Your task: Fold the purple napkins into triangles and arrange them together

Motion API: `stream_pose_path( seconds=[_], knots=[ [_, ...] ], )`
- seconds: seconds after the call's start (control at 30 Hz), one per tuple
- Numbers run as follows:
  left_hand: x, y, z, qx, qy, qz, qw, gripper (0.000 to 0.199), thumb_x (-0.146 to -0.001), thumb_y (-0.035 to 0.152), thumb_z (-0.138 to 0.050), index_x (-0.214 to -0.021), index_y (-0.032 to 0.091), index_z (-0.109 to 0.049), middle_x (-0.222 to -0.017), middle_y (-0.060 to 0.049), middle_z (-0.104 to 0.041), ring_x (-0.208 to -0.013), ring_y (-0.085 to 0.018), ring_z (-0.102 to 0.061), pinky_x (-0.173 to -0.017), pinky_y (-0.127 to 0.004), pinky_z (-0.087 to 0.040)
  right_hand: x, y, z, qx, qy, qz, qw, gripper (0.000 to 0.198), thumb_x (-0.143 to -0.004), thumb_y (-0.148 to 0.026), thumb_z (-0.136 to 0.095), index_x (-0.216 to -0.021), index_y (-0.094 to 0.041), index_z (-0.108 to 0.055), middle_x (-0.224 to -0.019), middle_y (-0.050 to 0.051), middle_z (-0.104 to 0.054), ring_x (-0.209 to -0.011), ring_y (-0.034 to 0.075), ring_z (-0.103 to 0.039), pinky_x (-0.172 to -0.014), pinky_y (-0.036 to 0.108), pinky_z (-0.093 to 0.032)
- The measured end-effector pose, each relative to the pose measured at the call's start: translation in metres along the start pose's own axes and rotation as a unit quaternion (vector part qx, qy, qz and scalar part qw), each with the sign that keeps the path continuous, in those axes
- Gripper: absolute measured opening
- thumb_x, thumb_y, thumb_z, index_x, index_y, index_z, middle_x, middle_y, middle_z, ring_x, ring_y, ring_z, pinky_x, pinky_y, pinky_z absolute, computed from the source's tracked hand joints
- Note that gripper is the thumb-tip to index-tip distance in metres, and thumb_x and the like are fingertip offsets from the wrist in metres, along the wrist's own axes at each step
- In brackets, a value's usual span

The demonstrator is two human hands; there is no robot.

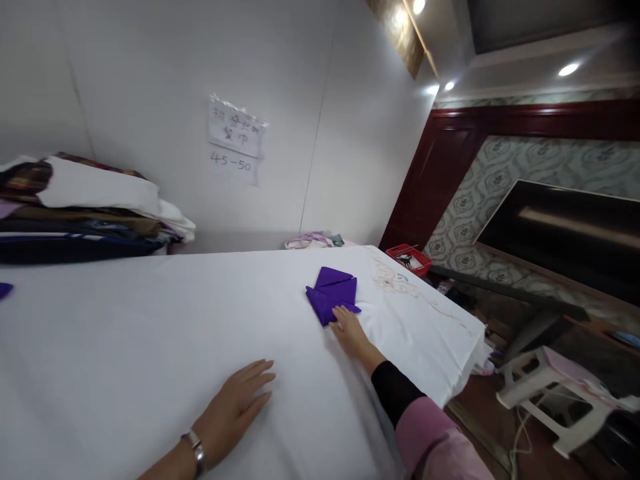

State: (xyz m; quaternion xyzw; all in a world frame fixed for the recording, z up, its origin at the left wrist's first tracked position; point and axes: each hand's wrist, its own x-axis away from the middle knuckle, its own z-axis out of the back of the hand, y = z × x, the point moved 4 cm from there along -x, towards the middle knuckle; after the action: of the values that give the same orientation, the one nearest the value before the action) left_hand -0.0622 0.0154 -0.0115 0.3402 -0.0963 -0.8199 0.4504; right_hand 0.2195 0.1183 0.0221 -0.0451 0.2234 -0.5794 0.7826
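A folded purple napkin [335, 291] is lying on the white tablecloth [150, 333], toward the far right part of the table, with its layers fanning into points. The right hand [349, 329] is touching its near edge, fingers reaching over the cloth; whether they are pinching a layer or only pressing it, I cannot tell. The left hand [236, 403] is holding nothing, its fingers loosely spread over the tablecloth, well apart from the napkin; whether the palm is resting or hovering is unclear.

The step in hand is seemingly arranging or handling the folded napkin with 1 hand. Any next move would be calling for a light touch at the near edge, keeping the layers from slipping open.

The right fingers are covering part of that edge, and the underside is staying out of sight. At the left border the frame is cutting off another purple piece [5, 290], so its shape is not showing. On the wall, the paper sign [237, 137] is showing "45-50", but some handwriting above is blurring. The red basket's [423, 268] contents are hard to make out.
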Motion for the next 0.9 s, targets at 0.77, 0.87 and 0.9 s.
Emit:
stream_pose_path(
  seconds=[0.77,0.87,0.9],
  knots=[
    [0.202,-0.088,0.257,-0.291,0.243,0.440,0.814,0.040,-0.080,0.029,-0.049,-0.117,0.016,-0.056,-0.133,-0.015,-0.049,-0.124,-0.031,-0.042,-0.101,-0.049,-0.032,0.096,-0.338,-0.093,-0.355,-0.347,0.341,0.798,0.033,-0.084,-0.033,-0.050,-0.114,-0.032,-0.062,-0.114,0.003,-0.063,-0.106,0.025,-0.057,-0.094,0.042,-0.041],
    [0.204,-0.105,0.273,-0.297,0.273,0.487,0.775,0.050,-0.080,0.031,-0.050,-0.125,0.009,-0.046,-0.133,-0.021,-0.046,-0.124,-0.035,-0.040,-0.099,-0.053,-0.030,0.098,-0.334,-0.112,-0.395,-0.327,0.312,0.800,0.031,-0.084,-0.034,-0.050,-0.112,-0.031,-0.064,-0.115,0.005,-0.063,-0.108,0.025,-0.056,-0.096,0.043,-0.040],
    [0.205,-0.111,0.276,-0.293,0.278,0.501,0.766,0.052,-0.079,0.031,-0.051,-0.125,0.007,-0.046,-0.128,-0.023,-0.050,-0.120,-0.036,-0.043,-0.097,-0.054,-0.032,0.098,-0.332,-0.118,-0.411,-0.322,0.295,0.800,0.031,-0.084,-0.035,-0.050,-0.110,-0.030,-0.065,-0.114,0.005,-0.063,-0.107,0.025,-0.056,-0.096,0.043,-0.040]
  ],
)
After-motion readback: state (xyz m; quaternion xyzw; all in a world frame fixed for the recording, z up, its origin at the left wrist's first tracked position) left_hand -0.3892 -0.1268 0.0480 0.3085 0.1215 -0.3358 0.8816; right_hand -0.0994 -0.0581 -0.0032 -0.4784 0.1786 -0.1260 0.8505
